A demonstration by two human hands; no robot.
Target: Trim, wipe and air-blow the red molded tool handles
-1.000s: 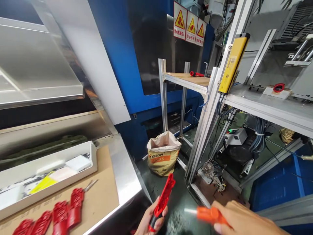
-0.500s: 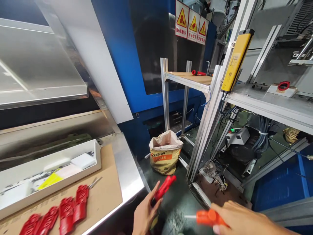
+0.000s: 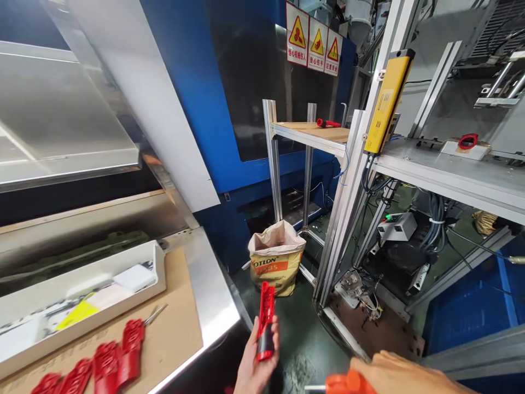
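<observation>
My left hand, low in the middle, is wrapped round a red plastic shell. Its ribbed hollow side faces up, and a black section shows near its lower end. At the bottom right, my right hand grips an orange-handled screwdriver. The thin metal shaft points left; its tip is hard to make out. A small gap separates the tool from the left hand. On the cardboard-covered bench to the left lie several similar red shells, beside a small pointed metal tool.
A white tray with white pieces and a yellow one sits on the bench. Beyond my hands an open paper sack stands on the floor. An aluminium frame rises at right, carrying a yellow sensor bar and shelves.
My left hand has turned the red shell from slanting right to nearly upright, its hollow side now in view. My right hand and the screwdriver have dropped lower in the picture.
</observation>
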